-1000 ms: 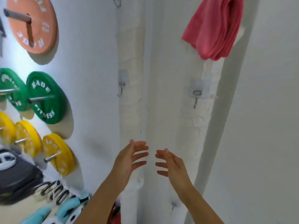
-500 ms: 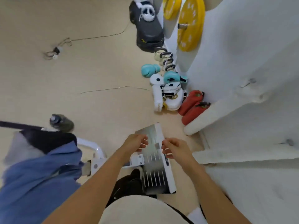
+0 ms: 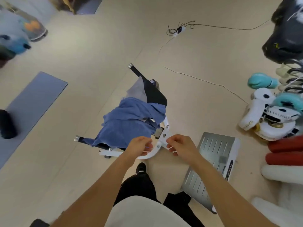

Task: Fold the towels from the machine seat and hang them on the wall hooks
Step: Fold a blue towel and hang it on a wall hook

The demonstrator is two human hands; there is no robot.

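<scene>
A crumpled blue towel (image 3: 129, 123) lies draped over the black seat (image 3: 153, 94) of a white-framed exercise machine (image 3: 164, 136) in the middle of the floor. A grey towel (image 3: 136, 90) pokes out from under it at the far end. My left hand (image 3: 140, 145) hovers just in front of the blue towel's near edge, fingers loosely curled and holding nothing. My right hand (image 3: 181, 145) is level with it over the machine's white frame, also with nothing in it. The wall hooks are out of view.
A ribbed metal step plate (image 3: 213, 167) lies on the floor to the right. Boxing gloves and gear (image 3: 270, 112) and red pads (image 3: 287, 151) are piled at the right edge. A cable (image 3: 205, 81) and power strip (image 3: 177, 30) cross the floor. A blue mat (image 3: 31, 105) lies left.
My view has swung from the wall with the hooks and the hung pink towel down to the floor and the machine. Both hands have come down toward the blue towel.
</scene>
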